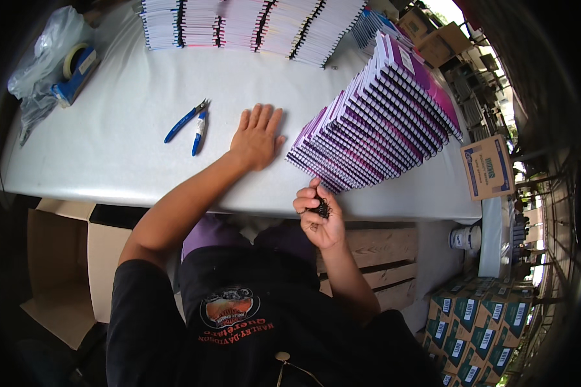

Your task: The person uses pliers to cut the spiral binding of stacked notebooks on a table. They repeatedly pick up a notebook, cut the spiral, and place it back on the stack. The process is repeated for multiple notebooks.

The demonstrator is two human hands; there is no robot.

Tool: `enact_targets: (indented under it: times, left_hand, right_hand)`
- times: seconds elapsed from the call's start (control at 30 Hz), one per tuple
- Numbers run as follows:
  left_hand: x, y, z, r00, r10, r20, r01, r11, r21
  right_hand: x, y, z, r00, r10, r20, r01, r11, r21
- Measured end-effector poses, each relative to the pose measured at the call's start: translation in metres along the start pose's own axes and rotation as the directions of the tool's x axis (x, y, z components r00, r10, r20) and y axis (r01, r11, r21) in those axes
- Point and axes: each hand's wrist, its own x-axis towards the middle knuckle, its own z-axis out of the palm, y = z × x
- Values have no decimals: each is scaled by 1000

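My left hand [257, 138] lies flat on the white-covered table [135, 161], palm down with its fingers stretched out, holding nothing. To its left rest blue-handled cutting pliers [188, 126], their handles spread, apart from the hand. My right hand [321, 216] is closed around a small bunch of black spiral-wire scraps [321, 208] at the table's front edge. Just beyond it rises a tall, leaning stack of spiral-bound notebooks [368, 126] with purple covers and black coils. The near corner of the stack is close to the right fingertips; I cannot tell whether they touch.
More bound notebooks [239, 26] stand in piles along the far side. A tape dispenser [77, 74] and a clear plastic bag [48, 58] lie at the far left. An open cardboard box [58, 271] is below the table's left; stacked cartons [478, 329] stand at lower right.
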Motion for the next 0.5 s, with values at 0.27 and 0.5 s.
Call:
enact_targets:
  times: [0.27, 0.5]
  left_hand:
    - [55, -7, 1, 978, 13, -210, -49, 984, -171]
    - [53, -6, -4, 975, -9, -224, -20, 991, -129]
  right_hand:
    - [7, 5, -21, 1000, 5, -25, -8, 994, -108]
    - [-30, 0, -38, 988, -93, 125, 101, 993, -59]
